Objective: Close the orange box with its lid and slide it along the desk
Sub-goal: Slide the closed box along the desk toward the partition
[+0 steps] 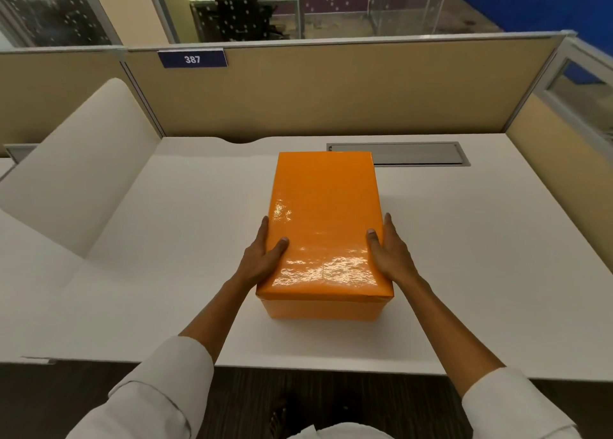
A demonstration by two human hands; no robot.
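Orange box [323, 309]: stood on the white table [481, 256], near its front edge, roughly centred; long axis ran away from the person; only the front wall showed beneath the lid.
Lid [323, 220]: glossy orange; sat flat on the box, covering it fully; front rim overhung the box wall slightly.
Left hand [265, 256]: pressed against the lid's left side near the front corner; thumb lay on the top surface, fingers extended forward along the side edge; grip was clamped on the lid between thumb and palm.
Right hand [389, 256]: mirrored the left on the lid's right side; thumb on top, fingers stretched forward along the edge; grip likewise clamped on the lid.
Arms: both forearms reached forward and converged slightly toward the box; white sleeves [159, 392] rolled back below the elbows.
Surroundings: grey cable hatch [398, 154] set in the table just behind the box's far right corner; beige partition [331, 90] behind, bearing a blue plate "387" [192, 58].
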